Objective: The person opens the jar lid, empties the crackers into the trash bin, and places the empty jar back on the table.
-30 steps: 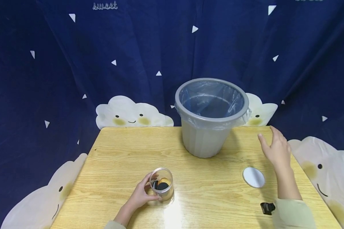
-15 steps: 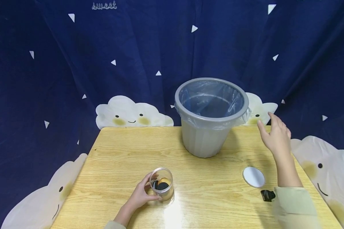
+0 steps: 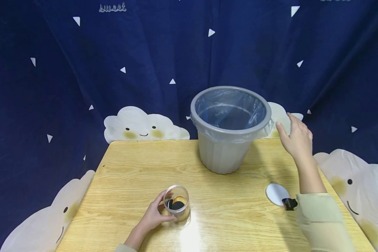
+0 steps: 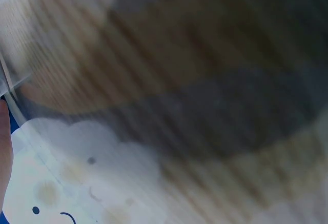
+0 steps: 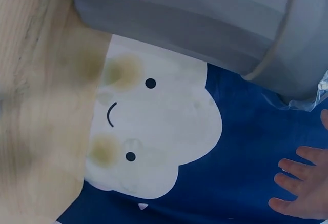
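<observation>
Since the earlier frames my right hand (image 3: 295, 138) had climbed away from the white lid (image 3: 277, 194) and drawn in toward the rim of the grey bin (image 3: 231, 131), while the left had not budged.

Nearest to me, my left hand (image 3: 154, 215) was wrapped round the clear jar (image 3: 177, 206), fingers and thumb curled on its wall. The jar stood upright on the wooden table (image 3: 129, 175) inside that grasp, open-mouthed, with dark and tan biscuits (image 3: 176, 203) visible in it.

Farther out and well off to the right of that grasp lay the lid, flat on the table, with a small black clip (image 3: 289, 203) just beside my right sleeve.

Farthest, the right hand hovered with fingers spread and relaxed, holding nothing, just beside the bin's lined rim but (as far as I could judge) not touching it. The right wrist view showed the fingertips (image 5: 300, 188) clear of the bin wall.

I judged that steadying the bin would call for a flat palm low on the wall, not on the loose liner (image 3: 266, 127), and an unshifted jar grasp.
</observation>
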{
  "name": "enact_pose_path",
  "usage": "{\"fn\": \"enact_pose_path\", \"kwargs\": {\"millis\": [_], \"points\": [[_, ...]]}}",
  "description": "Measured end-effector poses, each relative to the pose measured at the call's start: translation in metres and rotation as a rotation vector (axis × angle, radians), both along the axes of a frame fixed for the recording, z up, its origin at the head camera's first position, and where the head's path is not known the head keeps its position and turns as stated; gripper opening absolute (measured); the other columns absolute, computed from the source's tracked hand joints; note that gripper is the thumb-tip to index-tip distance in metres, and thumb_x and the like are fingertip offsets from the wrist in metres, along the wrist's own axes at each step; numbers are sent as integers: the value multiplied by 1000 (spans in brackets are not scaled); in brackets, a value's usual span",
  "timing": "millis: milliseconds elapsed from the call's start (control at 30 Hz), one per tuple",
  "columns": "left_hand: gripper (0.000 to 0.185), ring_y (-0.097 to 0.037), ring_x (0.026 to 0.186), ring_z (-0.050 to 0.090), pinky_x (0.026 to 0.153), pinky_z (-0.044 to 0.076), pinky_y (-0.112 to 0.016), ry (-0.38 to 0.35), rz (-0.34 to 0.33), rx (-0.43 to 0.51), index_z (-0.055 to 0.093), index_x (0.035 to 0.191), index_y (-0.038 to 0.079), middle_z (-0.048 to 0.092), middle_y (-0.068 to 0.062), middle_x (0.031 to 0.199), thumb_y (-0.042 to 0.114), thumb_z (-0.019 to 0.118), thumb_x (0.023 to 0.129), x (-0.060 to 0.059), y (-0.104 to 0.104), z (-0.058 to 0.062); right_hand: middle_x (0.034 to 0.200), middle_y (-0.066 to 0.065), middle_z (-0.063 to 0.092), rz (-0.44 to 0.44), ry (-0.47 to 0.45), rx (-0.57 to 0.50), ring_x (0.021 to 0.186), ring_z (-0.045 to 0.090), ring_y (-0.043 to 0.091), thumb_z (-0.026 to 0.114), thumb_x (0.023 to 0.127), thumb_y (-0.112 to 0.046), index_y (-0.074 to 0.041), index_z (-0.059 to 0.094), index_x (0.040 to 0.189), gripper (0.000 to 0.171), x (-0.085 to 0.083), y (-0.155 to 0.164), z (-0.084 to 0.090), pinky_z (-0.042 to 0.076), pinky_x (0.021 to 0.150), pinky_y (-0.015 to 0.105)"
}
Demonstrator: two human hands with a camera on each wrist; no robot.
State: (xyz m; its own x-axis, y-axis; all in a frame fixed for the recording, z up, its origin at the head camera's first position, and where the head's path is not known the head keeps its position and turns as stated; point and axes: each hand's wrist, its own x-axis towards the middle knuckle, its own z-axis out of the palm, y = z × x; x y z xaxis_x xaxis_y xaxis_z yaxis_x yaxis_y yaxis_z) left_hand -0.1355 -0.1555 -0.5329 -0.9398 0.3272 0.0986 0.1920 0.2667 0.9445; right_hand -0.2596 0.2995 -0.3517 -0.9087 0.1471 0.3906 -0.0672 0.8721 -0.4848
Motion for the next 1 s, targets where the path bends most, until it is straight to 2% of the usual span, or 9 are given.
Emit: {"fn": "enact_pose_path", "kwargs": {"millis": [533,1000], "points": [[89,-38,121,42,97,41,-51,27,7,6,37,134,0,47,-23,131,6,83,59,0,-1,-3,145,22,28,23,6,6,133,22,38,35,94,-47,-5,25,143,65,-22,-17,22,15,102,65],[88,-37,123,41,98,40,-49,11,-12,13,37,135,0,46,-21,132,8,83,60,-2,-1,-2,146,23,24,38,-63,64,132,21,43,31,94,-50,-6,22,144,68,-40,-26,36,15,102,65]]}}
